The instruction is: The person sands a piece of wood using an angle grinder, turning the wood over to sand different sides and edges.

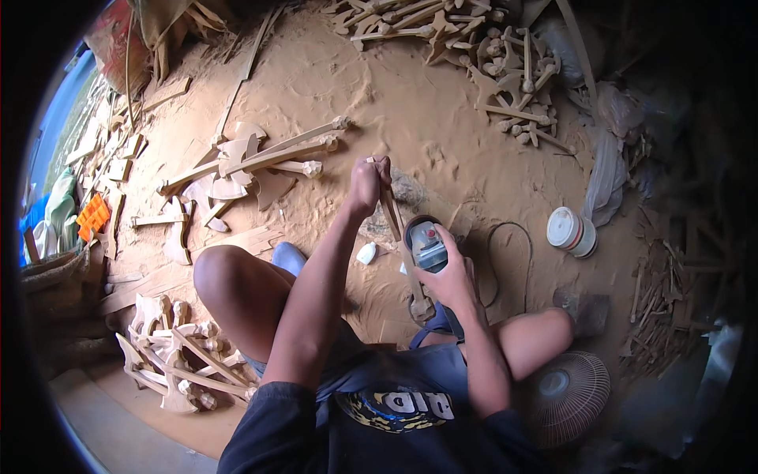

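Down on the sawdust floor [410, 103], between the seated person's bare knees, a long carved wooden piece [395, 225] stands tilted, its top end up and away from the body and its lower end down near the lap. The left hand [368, 186] is wrapped tight around the upper end, fingers closed in a fist on the wood. The right hand [446, 276] is clamped around the body of a small grey angle grinder [426, 245], which sits right against the middle of the piece; its black cord [505, 237] loops off over the floor to the right.

To me this looks like the shaping or smoothing step, with the grinder's head laid to the side of the stick. Whether the disc is spinning I cannot tell. I would judge that the next stroke needs the left hand's firm hold, so the piece does not twist, and a steady run of the tool along the wood, clear of the knees and of the fingers above.

Just left of the piece a small white object [367, 253] lies in the dust. Further left, finished axe-shaped wooden cut-outs [245, 166] lie in a loose heap, with another stack [178, 355] beside the left knee. A pile of wooden offcuts [489, 55] fills the far side, a white lidded tub [570, 231] stands to the right, and a round fan [564, 391] rests by the right knee.
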Tool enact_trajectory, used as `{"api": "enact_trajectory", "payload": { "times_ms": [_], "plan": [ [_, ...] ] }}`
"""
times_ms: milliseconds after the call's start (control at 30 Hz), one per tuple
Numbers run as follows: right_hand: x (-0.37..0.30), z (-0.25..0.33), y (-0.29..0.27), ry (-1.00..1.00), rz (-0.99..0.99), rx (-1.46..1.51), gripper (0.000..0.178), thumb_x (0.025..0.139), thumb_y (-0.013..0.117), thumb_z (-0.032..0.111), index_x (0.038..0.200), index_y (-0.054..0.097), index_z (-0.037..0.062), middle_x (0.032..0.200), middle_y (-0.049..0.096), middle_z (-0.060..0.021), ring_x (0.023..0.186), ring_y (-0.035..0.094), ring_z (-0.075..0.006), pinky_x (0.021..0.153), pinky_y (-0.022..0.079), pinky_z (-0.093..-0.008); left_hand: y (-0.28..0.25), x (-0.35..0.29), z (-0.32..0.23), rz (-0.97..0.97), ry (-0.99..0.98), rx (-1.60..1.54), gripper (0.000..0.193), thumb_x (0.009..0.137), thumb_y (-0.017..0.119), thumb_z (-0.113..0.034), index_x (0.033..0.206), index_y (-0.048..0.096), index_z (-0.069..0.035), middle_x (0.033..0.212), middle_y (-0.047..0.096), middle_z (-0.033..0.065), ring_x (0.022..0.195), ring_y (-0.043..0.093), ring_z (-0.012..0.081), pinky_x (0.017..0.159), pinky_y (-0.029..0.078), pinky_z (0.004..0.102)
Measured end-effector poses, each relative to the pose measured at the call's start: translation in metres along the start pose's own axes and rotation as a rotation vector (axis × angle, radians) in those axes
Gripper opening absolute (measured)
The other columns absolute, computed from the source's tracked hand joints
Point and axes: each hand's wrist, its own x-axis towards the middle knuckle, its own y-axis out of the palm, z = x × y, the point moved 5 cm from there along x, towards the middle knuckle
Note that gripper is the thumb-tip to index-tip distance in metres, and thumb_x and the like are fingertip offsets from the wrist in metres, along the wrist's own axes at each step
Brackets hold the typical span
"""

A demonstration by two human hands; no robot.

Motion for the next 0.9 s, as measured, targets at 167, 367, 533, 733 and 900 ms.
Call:
{"api": "enact_trajectory", "payload": {
  "times_ms": [167, 367, 533, 733, 900],
  "plan": [
    [-0.002, -0.039, -0.032, 0.052, -0.197, 0.261, 0.090, 0.076, 0.087, 0.010, 0.156, 0.045, 0.0023, 0.139, 0.065, -0.0192, 0.125, 0.066, -0.0254, 0.107, 0.052, -0.0387, -0.003, -0.003, -0.015, -0.257, 0.044, -0.008, 0.019, 0.074, 0.047, -0.007, 0.057, 0.054, -0.004, 0.054, 0.051, 0.0069, 0.052, 0.047, 0.0188, 0.052, 0.036, 0.0344],
    [0.007, -0.034, -0.044, -0.026, -0.249, 0.242, 0.089, 0.077, 0.090, 0.011, 0.154, 0.045, 0.0004, 0.138, 0.063, -0.0182, 0.122, 0.065, -0.0240, 0.109, 0.051, -0.0378, -0.027, -0.024, -0.036, -0.778, 0.116, 0.166, 0.022, 0.075, 0.051, -0.006, 0.061, 0.065, 0.003, 0.057, 0.058, 0.0083, 0.058, 0.052, 0.0181, 0.059, 0.040, 0.0348],
    [0.026, -0.033, -0.001, -0.070, -0.163, 0.371, 0.090, 0.075, 0.094, 0.016, 0.151, 0.048, -0.0002, 0.143, 0.060, -0.0164, 0.129, 0.061, -0.0231, 0.111, 0.048, -0.0391, -0.023, -0.029, -0.045, -0.675, 0.125, 0.159, 0.022, 0.080, 0.052, -0.006, 0.068, 0.067, 0.003, 0.064, 0.060, 0.0059, 0.063, 0.052, 0.0161, 0.063, 0.041, 0.0315],
    [0.039, -0.027, 0.039, 0.005, -0.056, 0.374, 0.096, 0.074, 0.095, 0.027, 0.153, 0.047, 0.0032, 0.139, 0.065, -0.0198, 0.128, 0.064, -0.0292, 0.111, 0.049, -0.0405, -0.028, -0.018, -0.041, -0.507, 0.029, 0.221, 0.026, 0.089, 0.055, -0.013, 0.087, 0.076, 0.001, 0.081, 0.068, 0.0068, 0.076, 0.058, 0.0188, 0.074, 0.045, 0.0329],
    [0.046, -0.005, 0.057, -0.022, -0.033, 0.388, 0.100, 0.075, 0.095, 0.031, 0.156, 0.042, 0.0040, 0.137, 0.066, -0.0194, 0.127, 0.066, -0.0290, 0.109, 0.051, -0.0402, -0.024, -0.019, -0.044, -0.453, -0.019, 0.318, 0.026, 0.092, 0.056, -0.014, 0.093, 0.077, 0.001, 0.084, 0.069, 0.0064, 0.080, 0.060, 0.0177, 0.076, 0.047, 0.0342]
  ]
}}
